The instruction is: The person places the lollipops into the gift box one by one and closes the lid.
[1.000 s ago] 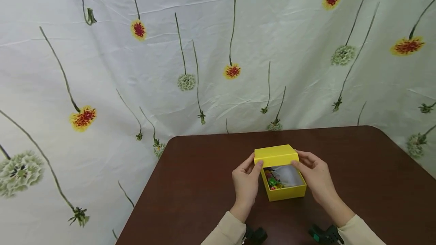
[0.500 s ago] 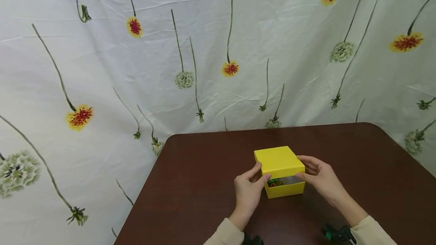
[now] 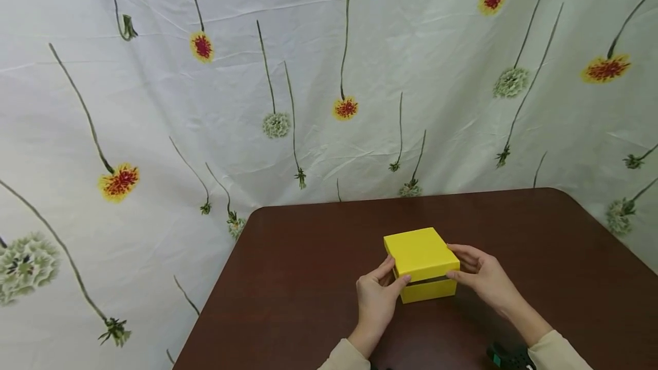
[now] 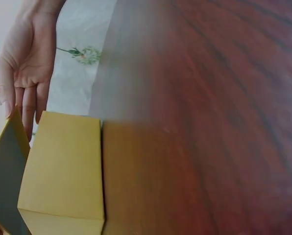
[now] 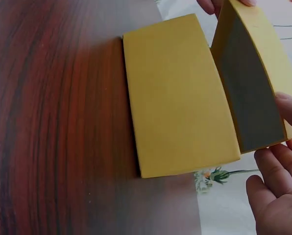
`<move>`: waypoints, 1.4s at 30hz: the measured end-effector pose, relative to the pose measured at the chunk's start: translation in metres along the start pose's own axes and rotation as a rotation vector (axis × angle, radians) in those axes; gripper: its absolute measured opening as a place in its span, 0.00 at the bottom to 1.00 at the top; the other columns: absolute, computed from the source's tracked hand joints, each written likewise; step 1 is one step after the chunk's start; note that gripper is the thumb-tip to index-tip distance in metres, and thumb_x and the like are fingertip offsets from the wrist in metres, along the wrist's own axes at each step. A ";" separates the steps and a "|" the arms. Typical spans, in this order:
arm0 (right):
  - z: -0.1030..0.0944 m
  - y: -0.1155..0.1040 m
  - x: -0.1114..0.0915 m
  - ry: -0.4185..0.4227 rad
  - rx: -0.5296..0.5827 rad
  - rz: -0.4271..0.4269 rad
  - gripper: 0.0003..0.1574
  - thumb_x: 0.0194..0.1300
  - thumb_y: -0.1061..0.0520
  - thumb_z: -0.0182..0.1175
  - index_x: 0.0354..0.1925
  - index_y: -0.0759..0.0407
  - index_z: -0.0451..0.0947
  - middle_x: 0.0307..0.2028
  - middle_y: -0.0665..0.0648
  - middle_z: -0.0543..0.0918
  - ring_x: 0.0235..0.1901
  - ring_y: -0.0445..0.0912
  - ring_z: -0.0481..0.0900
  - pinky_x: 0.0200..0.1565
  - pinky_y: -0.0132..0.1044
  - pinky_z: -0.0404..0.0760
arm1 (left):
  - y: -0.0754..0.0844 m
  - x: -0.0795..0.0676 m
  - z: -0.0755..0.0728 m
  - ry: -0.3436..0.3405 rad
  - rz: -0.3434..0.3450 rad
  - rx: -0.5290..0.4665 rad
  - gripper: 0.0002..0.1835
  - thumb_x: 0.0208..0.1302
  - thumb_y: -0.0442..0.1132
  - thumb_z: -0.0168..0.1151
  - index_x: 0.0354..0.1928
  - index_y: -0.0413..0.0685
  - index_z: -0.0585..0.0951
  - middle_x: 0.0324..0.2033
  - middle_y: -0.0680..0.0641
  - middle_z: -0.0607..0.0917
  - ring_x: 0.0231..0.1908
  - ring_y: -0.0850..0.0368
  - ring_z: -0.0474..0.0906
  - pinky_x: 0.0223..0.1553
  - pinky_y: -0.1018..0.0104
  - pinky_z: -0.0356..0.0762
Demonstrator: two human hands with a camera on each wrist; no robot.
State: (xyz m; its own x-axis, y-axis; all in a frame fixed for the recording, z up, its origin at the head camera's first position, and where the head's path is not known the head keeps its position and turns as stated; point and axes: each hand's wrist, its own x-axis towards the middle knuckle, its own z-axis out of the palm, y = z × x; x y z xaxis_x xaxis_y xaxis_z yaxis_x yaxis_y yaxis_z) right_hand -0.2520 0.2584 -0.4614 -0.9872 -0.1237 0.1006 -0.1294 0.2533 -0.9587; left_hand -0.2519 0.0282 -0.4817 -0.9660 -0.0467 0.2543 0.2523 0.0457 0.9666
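Note:
A yellow box base [image 3: 429, 290] stands on the brown table, and its yellow lid [image 3: 421, 253] sits above it, leaving a dark gap along the near side. My left hand [image 3: 375, 304] pinches the lid's near left corner between thumb and fingers. At the right side, my right hand [image 3: 488, 280] holds the lid, its thumb [image 5: 289, 110] on the near edge. Both wrist views show the lid tilted against the base [image 5: 180, 98], with its grey inside showing. Whatever lies inside the base is hidden now.
The dark brown table [image 3: 308, 278] has rounded far corners. Behind it hangs a white cloth [image 3: 308, 84] printed with flowers. A black device [image 3: 511, 357] is worn at the right wrist, by the cream sleeve [image 3: 557, 352].
Both hands have brought the lid forward and down over the base. The colourful contents, visible earlier, are covered now, and the gap has narrowed.

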 end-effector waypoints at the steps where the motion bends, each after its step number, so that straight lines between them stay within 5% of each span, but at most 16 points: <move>1: 0.000 0.001 0.000 -0.002 -0.002 0.004 0.41 0.64 0.60 0.68 0.71 0.68 0.65 0.70 0.72 0.68 0.55 0.43 0.84 0.48 0.35 0.86 | 0.000 -0.001 0.000 0.001 -0.003 0.006 0.27 0.54 0.31 0.76 0.57 0.33 0.81 0.59 0.38 0.81 0.62 0.45 0.78 0.56 0.61 0.80; 7: 0.000 0.011 0.000 -0.015 -0.009 0.010 0.42 0.64 0.60 0.68 0.71 0.68 0.64 0.70 0.72 0.67 0.58 0.49 0.82 0.49 0.36 0.86 | -0.004 -0.001 0.002 0.004 -0.009 0.030 0.27 0.51 0.31 0.78 0.55 0.34 0.83 0.57 0.39 0.83 0.60 0.48 0.79 0.55 0.62 0.80; 28: -0.010 0.024 0.006 -0.087 0.023 -0.052 0.41 0.65 0.63 0.66 0.71 0.70 0.63 0.70 0.75 0.65 0.54 0.36 0.83 0.49 0.36 0.86 | -0.005 -0.011 0.008 0.004 0.038 0.072 0.25 0.51 0.31 0.78 0.54 0.37 0.85 0.57 0.41 0.84 0.60 0.46 0.80 0.57 0.51 0.79; 42: -0.013 0.021 0.008 -0.067 -0.031 -0.022 0.39 0.66 0.62 0.65 0.71 0.68 0.64 0.70 0.74 0.67 0.56 0.47 0.83 0.50 0.37 0.86 | -0.005 -0.009 0.010 -0.003 0.025 0.104 0.24 0.51 0.29 0.77 0.53 0.36 0.85 0.56 0.40 0.85 0.59 0.45 0.81 0.55 0.54 0.80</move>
State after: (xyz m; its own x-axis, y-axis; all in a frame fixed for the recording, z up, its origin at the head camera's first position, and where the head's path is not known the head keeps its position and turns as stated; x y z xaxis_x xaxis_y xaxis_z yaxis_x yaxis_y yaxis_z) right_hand -0.2640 0.2748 -0.4774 -0.9756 -0.1938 0.1028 -0.1553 0.2789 -0.9477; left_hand -0.2446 0.0385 -0.4896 -0.9596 -0.0409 0.2785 0.2697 0.1501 0.9512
